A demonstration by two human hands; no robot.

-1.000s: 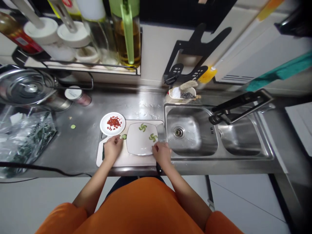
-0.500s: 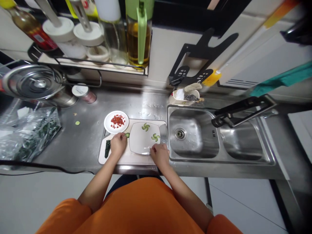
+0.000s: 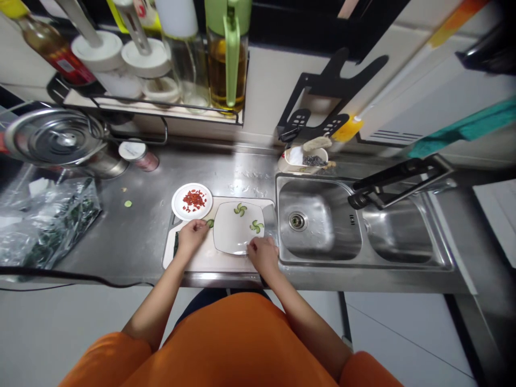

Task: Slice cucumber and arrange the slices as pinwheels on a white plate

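Note:
My left hand (image 3: 191,236) reaches over the left part of the white cutting board (image 3: 209,262), fingers pinched at a small green cucumber slice (image 3: 210,223) beside the plate. Partly hidden by that hand is a dark green cucumber piece (image 3: 176,244). Next to it, a squarish white plate (image 3: 234,234) rests on the board. It carries two pinwheels of cucumber slices, one at the back (image 3: 240,209) and one at the right (image 3: 256,226). At the plate's front right corner, my right hand (image 3: 263,252) has its fingertips closed together; what they hold is too small to make out.
A round white plate of chopped red pieces (image 3: 194,201) overlaps the board's back left corner. Right of the board lies a double steel sink (image 3: 322,220) with a black faucet (image 3: 382,185). A plastic bag of greens (image 3: 60,223) and a steel pot (image 3: 60,137) stand left.
My left hand has shifted slightly left and now covers more of the dark cucumber piece. My right hand stays at the plate's front right corner.

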